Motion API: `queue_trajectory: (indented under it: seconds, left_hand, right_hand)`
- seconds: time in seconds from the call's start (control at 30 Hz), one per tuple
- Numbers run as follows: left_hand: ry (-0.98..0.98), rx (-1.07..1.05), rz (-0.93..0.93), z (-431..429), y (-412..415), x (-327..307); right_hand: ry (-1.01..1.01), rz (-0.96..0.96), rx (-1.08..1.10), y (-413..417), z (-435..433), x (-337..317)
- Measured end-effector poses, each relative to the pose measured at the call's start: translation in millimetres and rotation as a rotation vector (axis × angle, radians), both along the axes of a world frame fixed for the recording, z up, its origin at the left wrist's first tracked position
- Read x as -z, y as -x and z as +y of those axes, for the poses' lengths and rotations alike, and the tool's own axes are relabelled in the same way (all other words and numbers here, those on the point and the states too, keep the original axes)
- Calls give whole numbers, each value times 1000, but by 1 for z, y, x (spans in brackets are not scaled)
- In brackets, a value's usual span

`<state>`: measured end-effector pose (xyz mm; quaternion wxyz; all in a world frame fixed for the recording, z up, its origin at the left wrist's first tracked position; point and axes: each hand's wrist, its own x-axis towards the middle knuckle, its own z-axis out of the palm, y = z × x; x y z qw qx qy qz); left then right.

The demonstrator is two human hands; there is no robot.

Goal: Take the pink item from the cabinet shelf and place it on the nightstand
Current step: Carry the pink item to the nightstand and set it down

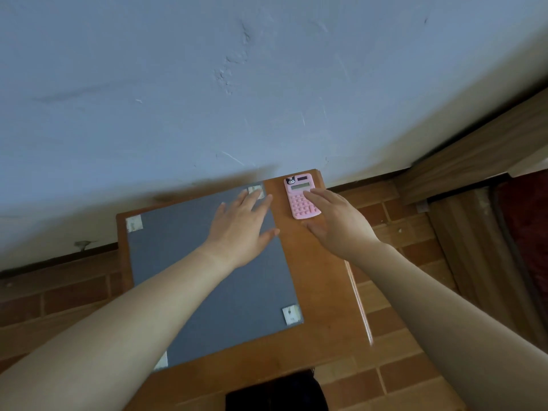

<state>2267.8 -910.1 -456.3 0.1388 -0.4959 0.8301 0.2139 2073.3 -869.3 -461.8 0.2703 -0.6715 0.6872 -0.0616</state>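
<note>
Pink calculator [302,197] lies flat on nightstand [323,280], far right corner by wall. Right hand [338,222] spread over its lower edge, fingers loose, no grip. Left hand [244,229] flat, fingers apart, above grey mat [213,292].

We see a brown wooden nightstand top [323,292] under both our hands. A flat grey rectangular mat [184,280], taped at its corners, lies beneath our left hand; a pink plastic calculator [298,200] lies flat beneath our right fingertips.
</note>
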Motion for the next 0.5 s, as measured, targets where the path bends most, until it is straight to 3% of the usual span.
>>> queue_trajectory:
  seconds: [0.23, 0.5]
  left_hand:
    - [39, -11, 106, 22, -21, -104]
    - [162, 47, 213, 66, -46, -238]
  right_hand:
    - [126, -82, 64, -10, 37, -100]
    - [137, -162, 169, -48, 106, -225]
